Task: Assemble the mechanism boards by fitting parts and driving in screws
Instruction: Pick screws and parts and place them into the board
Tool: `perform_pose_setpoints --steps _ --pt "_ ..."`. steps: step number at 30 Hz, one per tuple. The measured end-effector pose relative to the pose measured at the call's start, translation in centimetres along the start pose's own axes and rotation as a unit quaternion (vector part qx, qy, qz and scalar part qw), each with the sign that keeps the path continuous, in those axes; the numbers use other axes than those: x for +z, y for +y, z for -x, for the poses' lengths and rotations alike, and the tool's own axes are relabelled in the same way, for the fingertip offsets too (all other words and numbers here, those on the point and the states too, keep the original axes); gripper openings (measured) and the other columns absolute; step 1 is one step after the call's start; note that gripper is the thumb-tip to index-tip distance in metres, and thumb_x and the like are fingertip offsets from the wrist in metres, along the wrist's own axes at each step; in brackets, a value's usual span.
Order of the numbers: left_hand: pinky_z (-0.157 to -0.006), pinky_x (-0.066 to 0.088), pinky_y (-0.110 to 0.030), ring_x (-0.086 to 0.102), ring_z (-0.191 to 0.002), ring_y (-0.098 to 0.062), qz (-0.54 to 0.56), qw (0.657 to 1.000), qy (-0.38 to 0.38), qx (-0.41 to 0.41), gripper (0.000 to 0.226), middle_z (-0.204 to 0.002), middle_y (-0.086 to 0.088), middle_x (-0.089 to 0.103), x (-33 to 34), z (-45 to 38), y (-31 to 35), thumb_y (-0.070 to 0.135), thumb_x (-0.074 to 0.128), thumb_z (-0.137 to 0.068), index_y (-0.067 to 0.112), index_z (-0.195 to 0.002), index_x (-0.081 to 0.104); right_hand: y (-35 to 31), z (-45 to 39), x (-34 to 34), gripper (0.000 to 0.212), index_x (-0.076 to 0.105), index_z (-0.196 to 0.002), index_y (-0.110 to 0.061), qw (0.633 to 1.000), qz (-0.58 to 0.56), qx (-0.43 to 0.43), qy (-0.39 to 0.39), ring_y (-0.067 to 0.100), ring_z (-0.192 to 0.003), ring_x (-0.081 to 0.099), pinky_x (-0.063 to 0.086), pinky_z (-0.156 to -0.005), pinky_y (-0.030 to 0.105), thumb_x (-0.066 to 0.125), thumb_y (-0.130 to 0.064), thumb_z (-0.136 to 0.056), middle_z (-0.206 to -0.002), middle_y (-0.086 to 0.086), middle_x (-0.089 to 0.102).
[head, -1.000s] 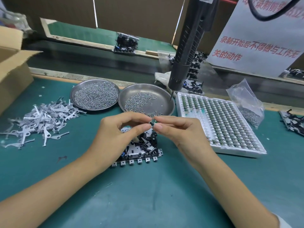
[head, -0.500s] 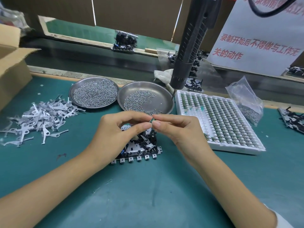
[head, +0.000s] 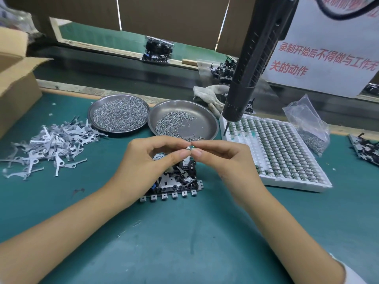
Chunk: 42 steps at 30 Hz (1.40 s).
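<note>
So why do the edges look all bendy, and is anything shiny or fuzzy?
Head view: the wide lens bows the edges, so the cardboard box and hanging screwdriver lean; soft glare shines on the right steel dish and the plastic bag; the hands look sharp, but the tiny part they pinch is too small to make out.

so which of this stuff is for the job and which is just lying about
In use: small part pinched by left hand and right hand; board; screw dishes; parts tray; screwdriver; metal levers.
Lying about: box; glove; sign.
</note>
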State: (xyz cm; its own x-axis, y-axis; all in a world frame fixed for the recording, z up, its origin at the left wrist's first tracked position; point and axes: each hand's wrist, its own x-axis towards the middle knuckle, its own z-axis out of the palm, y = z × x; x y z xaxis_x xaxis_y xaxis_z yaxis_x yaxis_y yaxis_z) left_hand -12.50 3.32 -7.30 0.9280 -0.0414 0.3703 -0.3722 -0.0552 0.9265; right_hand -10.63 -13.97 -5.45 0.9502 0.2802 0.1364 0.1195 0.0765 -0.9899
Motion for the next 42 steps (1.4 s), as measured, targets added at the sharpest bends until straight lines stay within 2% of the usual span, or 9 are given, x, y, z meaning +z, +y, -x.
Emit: perform_pose_setpoints --steps 6,10,13,17,23,27,30,35,42 --pt "-0.067 0.052 -0.018 0.069 -0.08 -0.009 0.01 1.0 0.007 -0.009 0.021 -0.086 0.004 0.074 0.18 0.16 0.19 0.027 0.072 -0.073 0.024 -0.093 0.074 0.03 -0.02 0.0 0.017 0.075 -0.09 -0.009 1.0 0.004 0.005 0.007 0.015 -0.085 0.071 0.052 -0.074 0.016 0.073 0.0 -0.076 -0.086 0.006 0.075" --pt "-0.069 0.055 -0.021 0.068 -0.08 -0.009 0.002 1.0 0.011 -0.014 0.024 -0.085 0.003 0.073 0.11 0.05 0.23 0.022 0.071 -0.074 0.02 -0.097 0.072 0.05 -0.06 0.06 0.018 0.076 -0.086 -0.013 1.0 0.002 0.004 0.023 0.013 -0.082 0.071 0.052 -0.073 0.016 0.075 0.0 -0.074 -0.083 0.004 0.075" --pt "-0.069 0.056 -0.024 0.067 -0.078 -0.009 -0.001 1.0 0.015 -0.015 0.022 -0.082 0.002 0.073 0.02 0.06 0.3 0.021 0.071 -0.073 0.019 -0.095 0.072 0.04 -0.06 0.06 0.018 0.076 -0.085 -0.014 1.0 0.001 0.0 0.021 0.013 -0.083 0.071 0.051 -0.073 0.016 0.075 0.0 -0.073 -0.084 0.004 0.075" --pt "-0.067 0.054 -0.02 0.067 -0.073 -0.007 -0.015 1.0 0.005 -0.011 0.018 -0.079 0.002 0.072 0.02 0.08 0.41 0.018 0.072 -0.074 0.019 -0.091 0.072 0.06 -0.01 0.05 0.018 0.077 -0.084 -0.016 1.0 0.008 -0.002 0.02 0.015 -0.086 0.071 0.051 -0.074 0.016 0.076 -0.001 -0.073 -0.087 0.003 0.075" --pt "-0.065 0.055 -0.022 0.066 -0.069 -0.007 -0.004 1.0 0.0 -0.016 0.014 -0.079 0.001 0.073 -0.07 0.1 0.64 0.017 0.072 -0.072 0.017 -0.086 0.072 0.22 -0.03 -0.07 0.017 0.077 -0.087 -0.013 1.0 0.01 0.006 0.012 0.02 -0.09 0.07 0.053 -0.078 0.02 0.076 -0.003 -0.074 -0.092 0.005 0.074" --pt "-0.064 0.055 -0.02 0.067 -0.067 -0.007 -0.003 1.0 -0.004 -0.018 0.014 -0.078 0.001 0.073 -0.02 0.01 0.71 0.008 0.073 -0.074 0.016 -0.085 0.072 0.38 -0.11 -0.18 0.017 0.076 -0.089 -0.012 1.0 0.012 0.006 0.008 0.022 -0.093 0.07 0.054 -0.083 0.025 0.076 -0.005 -0.073 -0.093 0.007 0.074" --pt "-0.065 0.055 -0.02 0.067 -0.067 -0.007 0.006 1.0 -0.007 -0.018 0.014 -0.076 0.002 0.073 0.03 -0.03 0.83 0.013 0.072 -0.071 0.015 -0.086 0.073 0.41 -0.17 -0.3 0.019 0.076 -0.09 -0.013 1.0 0.006 0.013 0.0 0.022 -0.093 0.07 0.054 -0.086 0.028 0.077 -0.011 -0.071 -0.092 0.008 0.075" --pt "-0.064 0.052 -0.017 0.067 -0.069 -0.007 0.011 1.0 -0.014 -0.019 0.018 -0.076 0.002 0.073 0.01 0.09 0.88 0.017 0.072 -0.07 0.013 -0.087 0.073 0.5 -0.15 -0.4 0.028 0.075 -0.096 -0.008 0.999 -0.011 0.026 -0.021 0.026 -0.097 0.069 0.051 -0.095 0.039 0.077 -0.018 -0.069 -0.095 0.012 0.074" --pt "-0.065 0.053 -0.018 0.068 -0.072 -0.007 0.001 1.0 -0.029 -0.007 0.014 -0.08 0.004 0.074 -0.23 -0.15 0.76 0.024 0.075 -0.073 0.021 -0.086 0.076 0.64 -0.29 -0.53 0.03 0.075 -0.097 -0.013 0.998 -0.023 0.034 -0.041 0.026 -0.098 0.069 0.053 -0.092 0.036 0.078 -0.024 -0.069 -0.098 0.011 0.073"
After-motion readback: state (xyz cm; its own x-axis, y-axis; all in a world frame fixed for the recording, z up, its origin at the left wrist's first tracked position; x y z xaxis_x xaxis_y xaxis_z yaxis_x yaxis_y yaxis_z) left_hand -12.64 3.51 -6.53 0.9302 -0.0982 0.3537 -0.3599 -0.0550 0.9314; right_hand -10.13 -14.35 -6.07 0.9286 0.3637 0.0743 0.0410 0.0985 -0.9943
